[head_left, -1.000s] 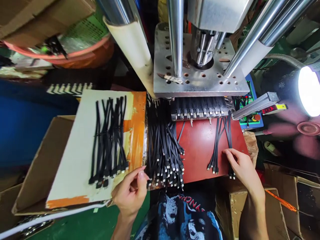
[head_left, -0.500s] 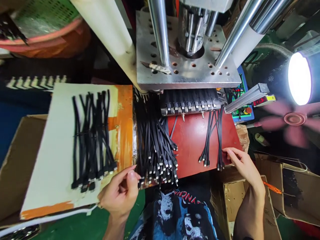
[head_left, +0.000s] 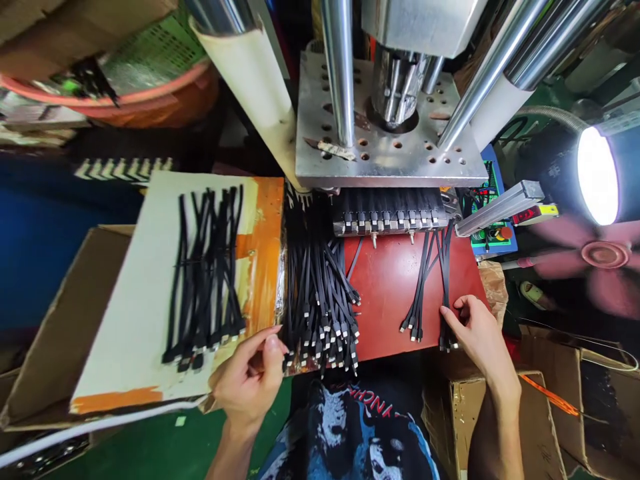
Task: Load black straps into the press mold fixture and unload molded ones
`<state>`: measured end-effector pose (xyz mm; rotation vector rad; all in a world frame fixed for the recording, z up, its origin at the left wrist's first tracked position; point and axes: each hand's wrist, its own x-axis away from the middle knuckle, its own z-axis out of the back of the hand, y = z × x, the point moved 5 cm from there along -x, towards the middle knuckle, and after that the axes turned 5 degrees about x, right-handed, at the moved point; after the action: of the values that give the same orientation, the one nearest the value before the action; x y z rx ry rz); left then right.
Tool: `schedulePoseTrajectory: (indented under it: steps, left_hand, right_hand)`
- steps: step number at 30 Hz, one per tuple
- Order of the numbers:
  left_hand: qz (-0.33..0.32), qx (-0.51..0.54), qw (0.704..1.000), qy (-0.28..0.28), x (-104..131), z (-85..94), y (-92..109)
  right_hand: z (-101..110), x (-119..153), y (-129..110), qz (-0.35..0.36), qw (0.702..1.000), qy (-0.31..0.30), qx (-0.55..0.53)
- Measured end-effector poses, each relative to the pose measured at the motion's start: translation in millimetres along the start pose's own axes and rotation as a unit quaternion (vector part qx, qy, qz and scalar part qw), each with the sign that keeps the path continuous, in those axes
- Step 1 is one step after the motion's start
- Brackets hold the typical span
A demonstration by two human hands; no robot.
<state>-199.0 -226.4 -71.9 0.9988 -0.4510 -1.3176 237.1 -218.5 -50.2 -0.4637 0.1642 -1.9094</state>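
Note:
Flat black USB cables with metal plugs lie in a thick pile (head_left: 320, 293) at the middle of the bench. My left hand (head_left: 250, 373) is beside the pile's lower left end, fingers loosely curled in and nothing visible in them. On the right, my right hand (head_left: 477, 333) pinches the lower part of a few black cables (head_left: 445, 267), its thumb lying over them. Another small bunch of cables (head_left: 419, 293) lies just left of it. A row of cables sits in a metal fixture (head_left: 390, 227) under the press, silvery plugs facing me.
The press's steel plate (head_left: 395, 173) and its posts stand above the fixture. At left, a board (head_left: 125, 300) carries more black cables (head_left: 210, 280). To the right are a bright lamp (head_left: 597, 175), a pink fan (head_left: 605, 255) and cardboard boxes (head_left: 470, 413).
My right hand has moved left onto the cables and closed on them. My left hand keeps its curled pose. The whole view has shifted slightly.

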Motion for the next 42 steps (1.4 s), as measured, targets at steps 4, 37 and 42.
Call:
schedulePoseTrajectory:
  steps: [4, 37, 42]
  left_hand:
    - [0.002, 0.003, 1.000, -0.007, -3.0, -0.8, 5.6]
    - [-0.045, 0.023, 0.999, -0.006, -10.0, -4.1, 31.6]
    - [-0.021, 0.007, 1.000, 0.004, -6.8, -4.3, 36.5]
  right_hand:
    - [8.6, 5.6, -16.7, 0.005, 0.991, 0.021, -0.131]
    - [-17.0, 10.5, -90.7, 0.204, 0.969, -0.047, -0.129]
    - [-67.7, -9.5, -145.8, 0.242, 0.957, -0.042, -0.157]
